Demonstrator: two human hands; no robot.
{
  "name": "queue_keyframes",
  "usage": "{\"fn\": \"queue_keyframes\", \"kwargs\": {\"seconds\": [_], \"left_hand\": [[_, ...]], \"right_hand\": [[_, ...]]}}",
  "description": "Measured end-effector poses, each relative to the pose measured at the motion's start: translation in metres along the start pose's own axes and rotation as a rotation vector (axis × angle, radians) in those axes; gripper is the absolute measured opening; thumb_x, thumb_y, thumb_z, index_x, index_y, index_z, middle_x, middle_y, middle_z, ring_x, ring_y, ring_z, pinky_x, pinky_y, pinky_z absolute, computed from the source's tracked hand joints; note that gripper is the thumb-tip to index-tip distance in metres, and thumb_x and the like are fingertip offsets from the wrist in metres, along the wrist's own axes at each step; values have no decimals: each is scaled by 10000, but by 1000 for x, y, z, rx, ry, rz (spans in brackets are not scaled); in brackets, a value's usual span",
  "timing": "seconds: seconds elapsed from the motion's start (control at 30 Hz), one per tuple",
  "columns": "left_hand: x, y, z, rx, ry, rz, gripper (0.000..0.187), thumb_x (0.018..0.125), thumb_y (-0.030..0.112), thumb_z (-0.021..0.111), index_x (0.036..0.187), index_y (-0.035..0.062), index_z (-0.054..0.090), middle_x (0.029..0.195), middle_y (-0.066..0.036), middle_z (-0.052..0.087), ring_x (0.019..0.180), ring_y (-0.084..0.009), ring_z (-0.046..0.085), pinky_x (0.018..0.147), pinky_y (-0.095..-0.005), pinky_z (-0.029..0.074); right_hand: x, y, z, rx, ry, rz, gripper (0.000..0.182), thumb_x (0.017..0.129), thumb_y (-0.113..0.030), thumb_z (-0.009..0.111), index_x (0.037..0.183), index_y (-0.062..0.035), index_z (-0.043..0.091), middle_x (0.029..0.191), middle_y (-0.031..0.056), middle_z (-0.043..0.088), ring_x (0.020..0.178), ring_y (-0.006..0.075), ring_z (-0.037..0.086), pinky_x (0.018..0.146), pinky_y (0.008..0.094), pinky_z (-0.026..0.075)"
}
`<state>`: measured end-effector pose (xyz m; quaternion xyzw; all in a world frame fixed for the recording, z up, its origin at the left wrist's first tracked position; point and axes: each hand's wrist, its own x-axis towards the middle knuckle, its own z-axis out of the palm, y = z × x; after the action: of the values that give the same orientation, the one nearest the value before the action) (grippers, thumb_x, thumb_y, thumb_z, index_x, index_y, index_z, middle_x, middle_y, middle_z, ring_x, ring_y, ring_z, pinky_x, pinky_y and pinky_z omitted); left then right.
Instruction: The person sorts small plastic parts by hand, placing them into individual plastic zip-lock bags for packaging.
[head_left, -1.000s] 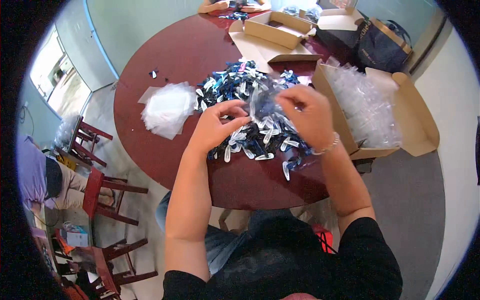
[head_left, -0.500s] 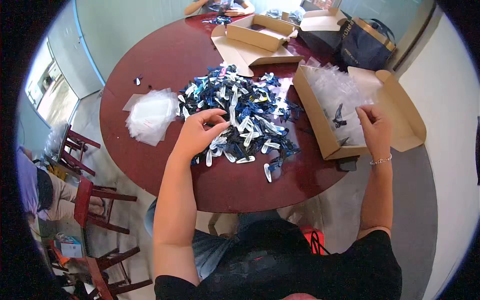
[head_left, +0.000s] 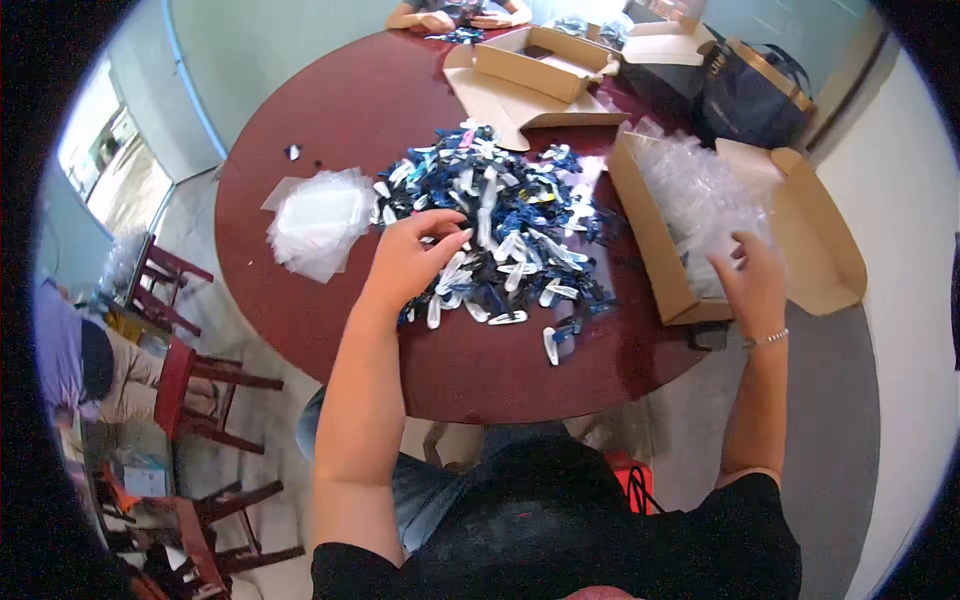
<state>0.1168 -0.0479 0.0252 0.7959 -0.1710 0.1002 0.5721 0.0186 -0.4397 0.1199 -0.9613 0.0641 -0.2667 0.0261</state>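
A pile of snap hair clips [head_left: 515,270], white, dark blue and black, covers the middle of the round table. My left hand [head_left: 415,250] is over the pile's near left side, thumb and forefinger closed around the lower part of a blurred pale hair clip [head_left: 487,205]. At the right, my right hand [head_left: 755,280] hovers above the near end of a cardboard box [head_left: 645,235], its thumb and forefinger apart with nothing visible between them. Clear plastic bags [head_left: 700,185] fill that box. Left of the pile lies a stack of flat clear bags [head_left: 320,220].
Another open cardboard box [head_left: 535,70] and a dark tote bag [head_left: 755,100] are at the back. A co-worker's hands [head_left: 435,22] rest at the table's far edge. Red wooden stools [head_left: 175,385] and a seated person [head_left: 65,345] are at the left.
My right thumb and forefinger have spread apart over the box. The dark clip seen there earlier no longer shows. The whole view has shifted slightly; my left hand stays by the pile.
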Motion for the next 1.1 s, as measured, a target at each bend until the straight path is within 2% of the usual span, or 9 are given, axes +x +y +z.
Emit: {"fn": "queue_keyframes", "kwargs": {"seconds": [0.2, 0.43, 0.57, 0.63, 0.73, 0.77, 0.8, 0.87, 1.1], "left_hand": [[1, -7, -2, 32, 163, 35, 237, 817, 214, 709, 941, 12, 700, 862, -102, 714, 772, -172, 676, 712, -302, 523], [-2, 4, -5, -4, 237, -59, 206, 836, 215, 710, 817, 12, 685, 679, -32, 640, 611, -59, 539, 569, -252, 444], [3, -5, -14, -207, 738, 135, 185, 896, 159, 668, 792, 6, 658, 634, 53, 559, 594, -18, 456, 516, -213, 375], [2, 3, -21, -259, 796, 135, 184, 898, 149, 662, 786, 4, 649, 619, 45, 546, 583, -20, 445, 510, -218, 368], [2, 3, -20, 3, 849, 322, 151, 865, 123, 683, 778, 8, 640, 613, -9, 563, 559, -56, 477, 511, -232, 390], [2, 3, -22, 97, 896, 410, 119, 836, 94, 699, 772, 17, 635, 625, -39, 574, 551, -88, 505, 511, -248, 409], [2, 3, -24, 105, 906, 408, 119, 836, 94, 699, 772, 17, 635, 625, -39, 574, 551, -88, 505, 511, -248, 409], [4, 5, -24, -16, 954, 358, 122, 804, 97, 696, 731, 54, 609, 631, -95, 566, 556, -250, 554, 522, -339, 425], [7, 1, -22, -21, 871, 367, 110, 789, 72, 687, 731, 40, 601, 651, -97, 576, 582, -256, 571, 548, -340, 429]], "right_hand": [[3, -50, 12, 128, 277, -384, 270, 829, -107, 675, 1077, -13, 625, 1108, 168, 621, 1028, 335, 586, 899, 394, 464], [1, -193, 53, 633, -125, -734, 200, 821, -108, 668, 994, -10, 647, 1062, 154, 646, 995, 343, 606, 873, 409, 484], [30, -251, 100, 684, -184, -831, 196, 818, -108, 660, 986, -8, 652, 1035, 173, 649, 988, 363, 601, 867, 415, 485], [44, -278, 116, 678, -237, -918, 210, 807, -91, 654, 996, -2, 647, 1044, 168, 649, 985, 357, 601, 860, 419, 485], [45, -314, 151, 750, -231, -1023, 141, 812, -93, 582, 922, -31, 645, 1010, 153, 656, 967, 325, 602, 854, 405, 476], [50, -321, 158, 839, -459, -1003, 158, 843, -115, 537, 949, -65, 643, 1016, 131, 662, 991, 285, 603, 858, 387, 474], [53, -329, 167, 842, -461, -1014, 158, 843, -115, 537, 949, -65, 643, 1016, 131, 662, 991, 285, 603, 858, 387, 474], [58, -341, 185, 418, -211, -1199, 170, 854, -163, 536, 965, -90, 642, 1024, 109, 668, 988, 263, 612, 851, 391, 478], [57, -359, 205, 829, -601, -907, 191, 852, -206, 547, 992, -123, 646, 1032, 89, 673, 960, 260, 622, 845, 397, 473]]}}
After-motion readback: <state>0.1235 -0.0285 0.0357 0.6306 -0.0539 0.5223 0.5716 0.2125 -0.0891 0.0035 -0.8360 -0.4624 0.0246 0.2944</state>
